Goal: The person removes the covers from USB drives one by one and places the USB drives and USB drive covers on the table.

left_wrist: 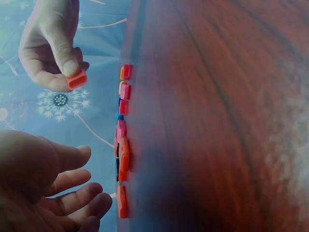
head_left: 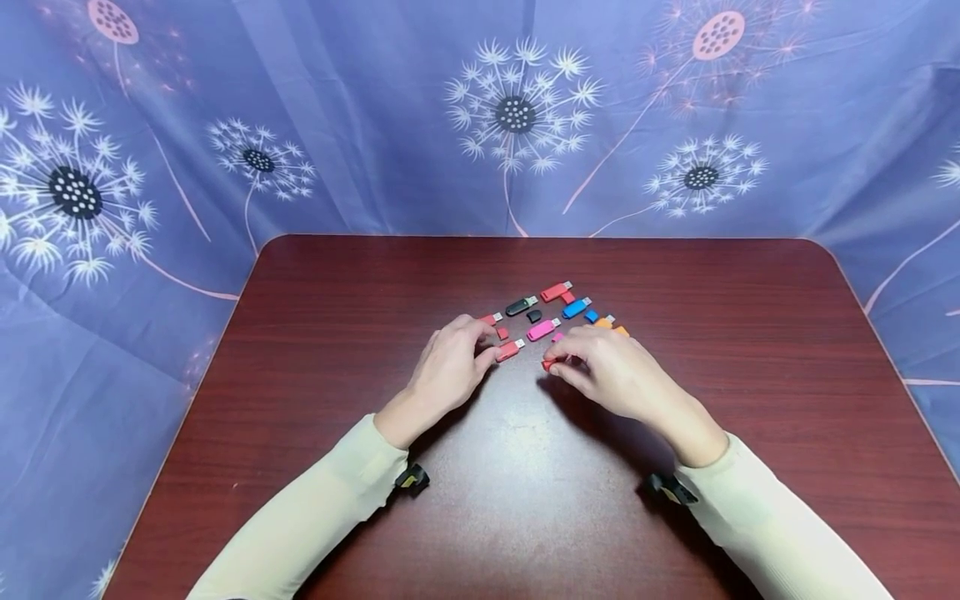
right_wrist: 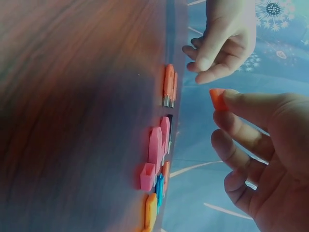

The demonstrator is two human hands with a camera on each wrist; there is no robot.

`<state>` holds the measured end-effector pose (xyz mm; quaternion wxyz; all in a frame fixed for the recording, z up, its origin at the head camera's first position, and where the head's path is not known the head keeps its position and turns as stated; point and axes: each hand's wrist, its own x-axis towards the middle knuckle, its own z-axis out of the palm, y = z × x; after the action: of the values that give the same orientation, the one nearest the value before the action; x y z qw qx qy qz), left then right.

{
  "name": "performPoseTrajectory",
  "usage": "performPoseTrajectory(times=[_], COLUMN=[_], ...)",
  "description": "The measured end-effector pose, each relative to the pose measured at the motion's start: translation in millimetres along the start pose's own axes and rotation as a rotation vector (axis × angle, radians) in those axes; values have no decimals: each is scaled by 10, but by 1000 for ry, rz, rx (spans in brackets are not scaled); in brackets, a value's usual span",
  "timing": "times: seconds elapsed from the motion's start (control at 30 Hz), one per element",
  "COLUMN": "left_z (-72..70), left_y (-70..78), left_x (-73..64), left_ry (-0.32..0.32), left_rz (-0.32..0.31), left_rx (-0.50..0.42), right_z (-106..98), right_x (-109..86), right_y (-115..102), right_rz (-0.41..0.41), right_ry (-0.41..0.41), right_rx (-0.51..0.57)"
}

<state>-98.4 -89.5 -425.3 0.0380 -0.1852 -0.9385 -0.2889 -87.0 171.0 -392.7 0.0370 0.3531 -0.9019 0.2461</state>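
My right hand [head_left: 611, 367] pinches a small red USB stick cap [right_wrist: 217, 99] between thumb and forefinger, held above the table; its hollow end shows in the left wrist view. Close to the front red USB stick [head_left: 511, 350], my left hand [head_left: 452, 360] hovers with relaxed, parted fingers and nothing between them. That stick lies uncapped, metal plug pointing right. Behind it are a second red stick [head_left: 492, 318], partly hidden by the left fingers, and a loose red cap [head_left: 502, 333]. A pink USB stick [head_left: 542, 331] lies between the hands, its pink cap [head_left: 557, 337] near the right fingertips.
Farther back lie a black stick [head_left: 519, 307] with its black cap [head_left: 534, 317], a red stick [head_left: 555, 292] and a blue stick [head_left: 576, 308]. An orange stick [head_left: 604, 322] is partly behind the right hand. Patterned blue cloth [head_left: 375, 125] hangs around the dark wooden table [head_left: 337, 283].
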Motion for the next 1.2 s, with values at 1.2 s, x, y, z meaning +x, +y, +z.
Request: performPoseTrajectory(times=[1.2], left_z=[-236], left_y=[-49], left_x=[-252], left_ry=[144], left_rz=[13], left_rx=[-6], right_z=[222], right_x=[435], right_y=[169], right_rz=[45], right_ry=[-213], right_rx=[121])
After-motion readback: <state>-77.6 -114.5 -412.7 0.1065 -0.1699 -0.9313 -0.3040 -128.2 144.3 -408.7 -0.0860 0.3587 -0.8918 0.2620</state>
